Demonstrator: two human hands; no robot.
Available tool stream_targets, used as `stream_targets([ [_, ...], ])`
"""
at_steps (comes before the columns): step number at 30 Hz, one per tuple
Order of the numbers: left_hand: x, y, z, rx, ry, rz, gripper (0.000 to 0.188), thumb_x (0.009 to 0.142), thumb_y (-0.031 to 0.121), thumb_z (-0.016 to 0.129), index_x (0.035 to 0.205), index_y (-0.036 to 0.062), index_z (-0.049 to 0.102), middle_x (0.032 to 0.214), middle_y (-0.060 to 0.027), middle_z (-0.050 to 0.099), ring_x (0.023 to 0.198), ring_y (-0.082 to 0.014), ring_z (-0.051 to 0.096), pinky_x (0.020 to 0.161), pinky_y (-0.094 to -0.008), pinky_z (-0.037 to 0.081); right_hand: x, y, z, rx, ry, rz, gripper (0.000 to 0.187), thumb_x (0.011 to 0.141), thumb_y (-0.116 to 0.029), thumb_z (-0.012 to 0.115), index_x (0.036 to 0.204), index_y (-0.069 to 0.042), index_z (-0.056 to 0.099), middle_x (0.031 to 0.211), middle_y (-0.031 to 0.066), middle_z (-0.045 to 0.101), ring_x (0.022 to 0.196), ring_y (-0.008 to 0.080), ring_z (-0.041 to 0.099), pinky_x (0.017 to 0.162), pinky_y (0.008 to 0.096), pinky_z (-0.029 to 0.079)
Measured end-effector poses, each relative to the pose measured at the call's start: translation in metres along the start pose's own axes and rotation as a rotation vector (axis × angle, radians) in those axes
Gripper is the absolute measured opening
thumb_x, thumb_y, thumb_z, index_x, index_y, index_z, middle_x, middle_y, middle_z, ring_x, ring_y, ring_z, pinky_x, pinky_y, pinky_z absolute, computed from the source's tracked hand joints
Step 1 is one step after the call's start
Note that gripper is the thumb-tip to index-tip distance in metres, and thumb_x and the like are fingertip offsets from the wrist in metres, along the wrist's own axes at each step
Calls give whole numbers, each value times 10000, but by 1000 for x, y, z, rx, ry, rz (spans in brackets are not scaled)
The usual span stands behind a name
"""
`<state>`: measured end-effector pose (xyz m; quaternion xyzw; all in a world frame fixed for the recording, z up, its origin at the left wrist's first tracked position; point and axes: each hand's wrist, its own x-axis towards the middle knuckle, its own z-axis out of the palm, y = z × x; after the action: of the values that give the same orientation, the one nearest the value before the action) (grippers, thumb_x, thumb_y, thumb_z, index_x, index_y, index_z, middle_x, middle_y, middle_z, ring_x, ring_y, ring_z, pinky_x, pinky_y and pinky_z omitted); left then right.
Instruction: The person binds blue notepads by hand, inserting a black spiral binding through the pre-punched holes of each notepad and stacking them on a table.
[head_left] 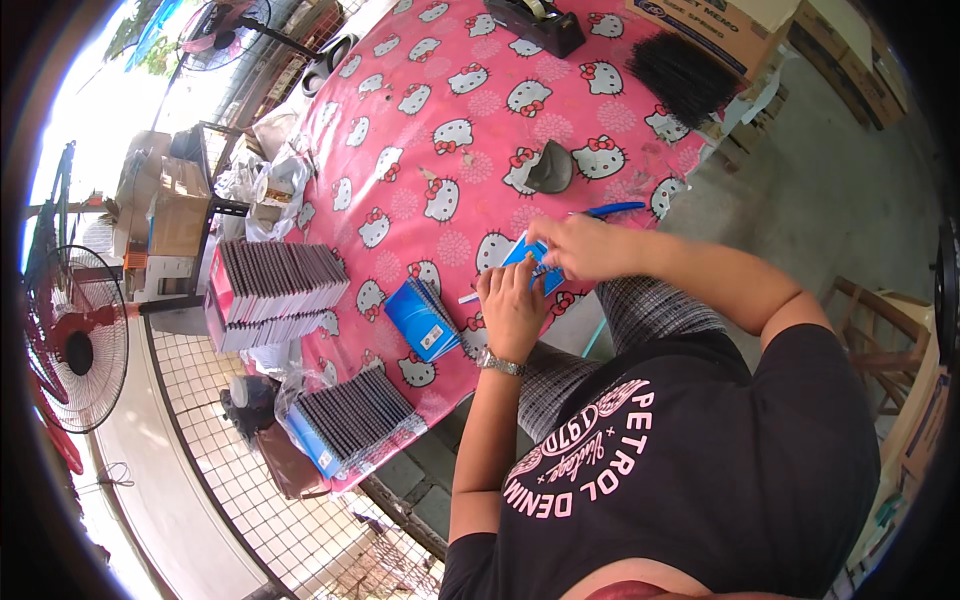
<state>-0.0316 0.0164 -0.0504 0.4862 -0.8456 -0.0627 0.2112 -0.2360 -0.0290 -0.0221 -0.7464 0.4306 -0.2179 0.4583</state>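
At the near edge of the table, my left hand [512,308] is closed on a small blue spiral notebook [517,253], with its fingers curled over the notebook's edge. My right hand [580,247] meets it at the coil side, fingertips pinched together; whatever sits between them is too small to make out. Just beyond my right hand lies a blue-handled tool [615,209], its working end partly hidden. To the left of my left hand, a few blue spiral notebooks [425,318] rest overlapped on the pink cloth.
A tall stack of spiral notebooks [275,290] and a plastic-wrapped row [350,420] line the left side. Farther off are a grey scoop-like piece [550,168], a black tape dispenser [537,25], a bundle of black coils [680,78] and a cardboard box [715,35]. A fan [80,350] stands left.
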Motion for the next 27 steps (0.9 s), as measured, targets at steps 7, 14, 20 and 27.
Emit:
stream_targets([
  [7,-9,2,7,0,-60,-58,239,873,170,669,1070,86,564,1091,-55,647,1156,-286,557,1122,-594,204,76,96,-41,-628,152,-97,567,789,-355,759,1231,-84,528,1395,184,472,1364,464,364,1138,499,344],
  [14,-29,10,14,184,122,-431,286,828,287,740,1059,173,615,1330,-109,510,1414,-443,271,1057,-787,58,47,44,-16,757,-541,114,323,742,-124,718,1050,-41,661,1393,143,500,1124,248,596,952,372,475],
  [20,-20,-8,4,-22,179,-215,326,759,183,794,1022,90,625,1031,-123,577,1050,-347,498,933,-467,388,33,30,-15,617,-467,-81,351,708,-121,719,1041,-19,683,1493,156,421,1269,263,514,1031,376,435],
  [27,-19,-9,4,-25,199,-215,333,715,152,786,996,82,622,1028,-122,589,1048,-342,511,941,-473,397,41,28,-16,907,-637,-167,410,676,-125,776,1067,-38,687,1556,158,329,1351,281,444,1128,404,340],
])
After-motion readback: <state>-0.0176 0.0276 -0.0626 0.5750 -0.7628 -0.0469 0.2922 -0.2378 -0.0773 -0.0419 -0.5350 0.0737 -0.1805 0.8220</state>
